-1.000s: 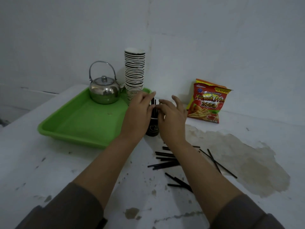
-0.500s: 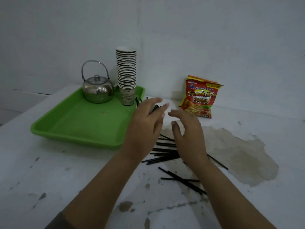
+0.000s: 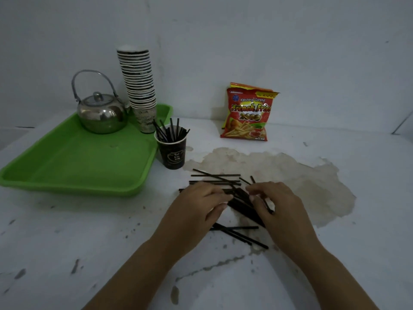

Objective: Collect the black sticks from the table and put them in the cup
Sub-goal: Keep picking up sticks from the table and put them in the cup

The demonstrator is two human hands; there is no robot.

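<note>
Black sticks (image 3: 215, 181) are scattered on a white, stained table (image 3: 67, 231), just in front of a dark paper cup (image 3: 173, 153). More sticks are already stood upright and fanned out inside the cup, their tips rising above its rim. The cup is placed just beside the right edge of a green tray (image 3: 73, 162), apart from the loose pile.

Both hands are lowered over the pile, in front of the cup. The left hand (image 3: 196, 204) is laid palm down, its fingers pressed together and curled onto the sticks. The right hand (image 3: 274, 202) is set opposite it, fingertips bent inward and pinched around a few sticks; exactly how many are gripped cannot be told. Some sticks are seen beyond the fingers, toward the cup, and a few more lie nearer the viewer, between the wrists.

On the tray, behind and to the left of the cup, a shiny metal kettle (image 3: 101, 113) is set next to a tall stack of paper cups (image 3: 139, 86). To the right of the cup and farther back, a red snack bag (image 3: 248, 113) is propped against the wall.
</note>
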